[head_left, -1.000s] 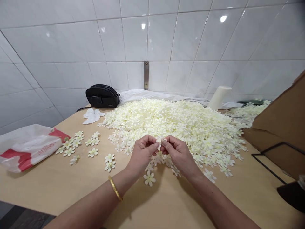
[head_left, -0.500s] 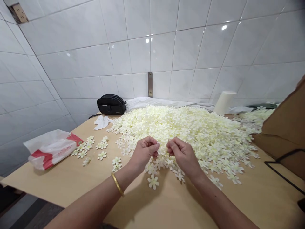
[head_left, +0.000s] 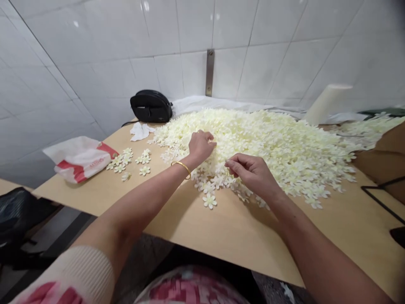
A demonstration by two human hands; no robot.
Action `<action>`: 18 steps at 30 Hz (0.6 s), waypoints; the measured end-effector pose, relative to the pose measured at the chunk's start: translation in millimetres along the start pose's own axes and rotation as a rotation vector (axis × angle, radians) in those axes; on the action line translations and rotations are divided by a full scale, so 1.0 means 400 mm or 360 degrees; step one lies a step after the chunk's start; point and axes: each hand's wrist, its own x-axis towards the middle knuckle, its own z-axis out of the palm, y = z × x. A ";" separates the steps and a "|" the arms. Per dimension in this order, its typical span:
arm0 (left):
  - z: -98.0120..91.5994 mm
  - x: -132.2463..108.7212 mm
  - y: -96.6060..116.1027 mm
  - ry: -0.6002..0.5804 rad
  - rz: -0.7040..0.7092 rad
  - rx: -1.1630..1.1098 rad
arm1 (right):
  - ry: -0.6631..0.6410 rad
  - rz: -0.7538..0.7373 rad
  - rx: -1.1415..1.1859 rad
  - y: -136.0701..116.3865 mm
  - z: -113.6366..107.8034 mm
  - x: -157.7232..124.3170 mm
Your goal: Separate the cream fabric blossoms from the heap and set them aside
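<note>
A broad heap of pale yellow-white artificial flowers [head_left: 268,131] covers the middle of the table. Over the near left part of the heap is my left hand [head_left: 201,145], with a gold bangle [head_left: 182,165] at the wrist. Its thumb and index finger stand apart, with nothing visible between them; the other fingers are partly hidden. My right hand [head_left: 253,171] hovers at the front edge of the heap, thumb and fingers pinched together. Whatever is in that pinch, if anything, is too small to make out. One single flower [head_left: 209,201] lies in front of the heap.
Left on the table [head_left: 177,219] are loose flowers [head_left: 120,161], a white and red plastic bag [head_left: 85,158], a crumpled tissue [head_left: 140,131] and a black pouch [head_left: 151,105]. A white cone [head_left: 325,103] stands behind the heap. Cardboard [head_left: 382,162] and a black metal frame [head_left: 379,202] are at right.
The view has tipped downward. My left hand has moved forward over the heap, away from my right hand, and its thumb and index finger have parted. My right hand stays pinched near the front.
</note>
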 end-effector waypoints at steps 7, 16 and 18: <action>-0.090 -0.091 -0.020 0.0100 0.0404 0.0526 | -0.0981 -0.0299 -0.0418 -0.029 0.047 -0.031; -0.190 -0.253 -0.040 -0.0147 0.0155 0.0223 | -0.1014 -0.0375 -0.0630 -0.030 0.069 -0.051; -0.186 -0.273 -0.035 -0.0237 0.0036 0.0061 | -0.1002 -0.0320 -0.0542 -0.030 0.055 -0.044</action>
